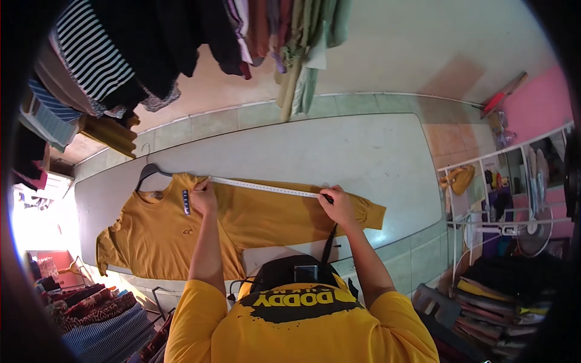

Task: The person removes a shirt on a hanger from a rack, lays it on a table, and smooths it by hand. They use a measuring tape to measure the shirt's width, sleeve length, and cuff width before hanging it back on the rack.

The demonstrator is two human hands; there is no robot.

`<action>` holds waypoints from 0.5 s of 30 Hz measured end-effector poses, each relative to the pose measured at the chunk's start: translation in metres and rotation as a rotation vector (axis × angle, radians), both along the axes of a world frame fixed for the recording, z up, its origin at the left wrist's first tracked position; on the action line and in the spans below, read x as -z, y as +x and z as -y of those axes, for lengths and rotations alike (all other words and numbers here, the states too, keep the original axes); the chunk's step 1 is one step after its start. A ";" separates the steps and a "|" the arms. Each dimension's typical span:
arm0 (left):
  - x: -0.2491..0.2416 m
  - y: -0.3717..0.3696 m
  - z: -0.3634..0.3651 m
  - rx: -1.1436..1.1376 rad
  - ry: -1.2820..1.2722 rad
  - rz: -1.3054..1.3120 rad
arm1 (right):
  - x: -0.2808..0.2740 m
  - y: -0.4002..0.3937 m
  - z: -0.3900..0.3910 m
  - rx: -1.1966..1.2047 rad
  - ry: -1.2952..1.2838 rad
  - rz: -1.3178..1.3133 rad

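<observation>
Hands (203, 196) | tape measure (266, 187) stretched left-right | along shirt (254, 221) sleeve

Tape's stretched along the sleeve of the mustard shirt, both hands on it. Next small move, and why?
Probably slide the right hand outward along the measuring tape to the sleeve cuff. The left hand pins the tape near the shoulder of the mustard shirt, but the right hand sits short of the cuff, so the sleeve is not fully spanned.
</observation>
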State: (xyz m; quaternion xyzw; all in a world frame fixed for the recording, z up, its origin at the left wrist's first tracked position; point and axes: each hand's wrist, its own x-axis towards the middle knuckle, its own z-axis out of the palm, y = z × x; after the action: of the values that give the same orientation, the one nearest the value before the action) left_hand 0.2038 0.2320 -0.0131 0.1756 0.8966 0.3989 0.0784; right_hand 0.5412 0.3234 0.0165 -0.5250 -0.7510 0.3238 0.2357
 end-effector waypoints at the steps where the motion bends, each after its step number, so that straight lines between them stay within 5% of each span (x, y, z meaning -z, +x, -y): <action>1: 0.007 -0.004 0.002 0.024 0.023 -0.034 | -0.002 0.001 0.000 -0.001 -0.022 0.000; 15: 0.011 -0.007 0.002 0.058 0.000 -0.095 | -0.017 0.184 -0.041 0.086 -0.033 0.235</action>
State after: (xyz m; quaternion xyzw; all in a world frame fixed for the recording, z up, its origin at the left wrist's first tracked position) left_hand 0.1970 0.2301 -0.0239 0.2203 0.8938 0.3876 0.0474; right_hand 0.7249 0.3648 0.0338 -0.5949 -0.7448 0.2620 0.1511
